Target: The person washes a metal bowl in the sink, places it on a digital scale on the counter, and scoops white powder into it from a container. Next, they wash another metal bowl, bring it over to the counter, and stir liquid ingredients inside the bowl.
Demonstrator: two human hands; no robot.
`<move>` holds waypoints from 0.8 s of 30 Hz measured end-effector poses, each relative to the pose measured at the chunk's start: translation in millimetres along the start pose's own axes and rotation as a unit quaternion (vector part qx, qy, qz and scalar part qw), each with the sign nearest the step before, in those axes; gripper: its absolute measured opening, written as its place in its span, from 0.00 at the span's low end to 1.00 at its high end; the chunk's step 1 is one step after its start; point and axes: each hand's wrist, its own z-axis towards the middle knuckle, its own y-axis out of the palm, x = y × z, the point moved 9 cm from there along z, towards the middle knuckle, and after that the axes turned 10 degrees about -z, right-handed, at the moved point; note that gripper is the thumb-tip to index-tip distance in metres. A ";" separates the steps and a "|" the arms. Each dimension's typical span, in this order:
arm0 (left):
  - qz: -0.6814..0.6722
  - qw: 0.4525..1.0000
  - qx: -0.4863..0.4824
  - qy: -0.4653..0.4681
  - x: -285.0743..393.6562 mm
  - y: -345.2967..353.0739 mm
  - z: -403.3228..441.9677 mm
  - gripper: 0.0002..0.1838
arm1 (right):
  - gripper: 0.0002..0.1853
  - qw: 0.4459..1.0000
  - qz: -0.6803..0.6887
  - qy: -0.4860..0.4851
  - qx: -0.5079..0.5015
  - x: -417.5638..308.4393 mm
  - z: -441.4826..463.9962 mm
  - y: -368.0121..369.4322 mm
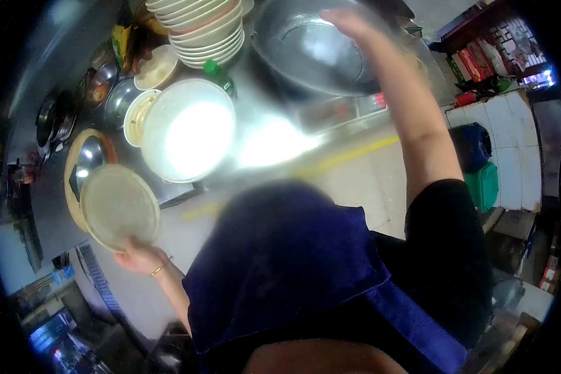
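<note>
Navy apron (274, 268) nearest, below-right of white tub (158, 128) | left hand (140, 257) grips pale round disc (119, 202) by its edge, below-left of tub | right hand (349, 23) over metal pan (311, 53), right of tub; cannot tell its grip | stacked bowls (202, 31) beyond tub

No words, brands, numbers or signs can be read. The red packages (475, 60) at the upper right are too small and blurred for any print to be made out, as are the yellow packet (122, 42) and green bottle (220, 78) at the upper left.
</note>
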 end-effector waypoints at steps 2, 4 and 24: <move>0.000 1.000 0.005 -0.006 3.4 0.5 -1.7 0.22 | 0.32 0.994 0.080 0.026 -0.074 15.6 20.7 7.9; -0.007 1.000 0.011 -0.007 9.6 5.7 -6.6 0.19 | 0.18 0.996 0.092 -0.005 -0.016 21.6 35.7 2.6; -0.028 0.998 -0.032 -0.040 -9.7 3.1 20.2 0.17 | 0.39 0.992 -0.093 -0.020 -0.080 64.4 24.6 49.3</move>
